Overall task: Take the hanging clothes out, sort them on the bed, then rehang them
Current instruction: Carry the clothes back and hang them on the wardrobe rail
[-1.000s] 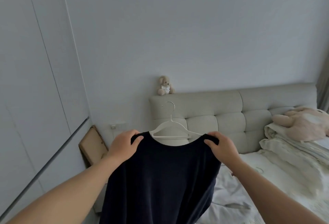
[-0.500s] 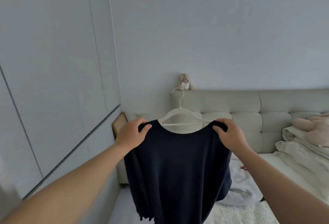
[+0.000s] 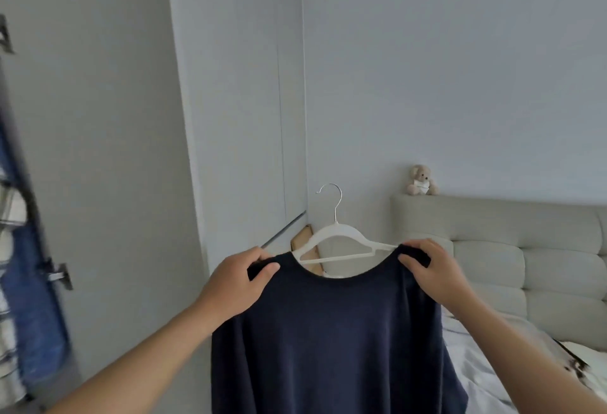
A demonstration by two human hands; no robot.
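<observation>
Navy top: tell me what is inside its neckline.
A white hanger sits inside the navy top; hook and middle show, its arm ends are covered by fabric under the left hand and right hand.

Navy top, plain; white hanger w/ silver hook; beige headboard; tan teddy.

The dark navy top runs past the bottom edge, so its hem is not visible, and both shoulder ends of the white hanger are hidden inside the fabric under the left hand and right hand. Far left of the top, blue and checked garments are motion-blurred and cut by the left edge; their type cannot be told. Right of the top, the bed is cut off by the right and bottom edges.
</observation>
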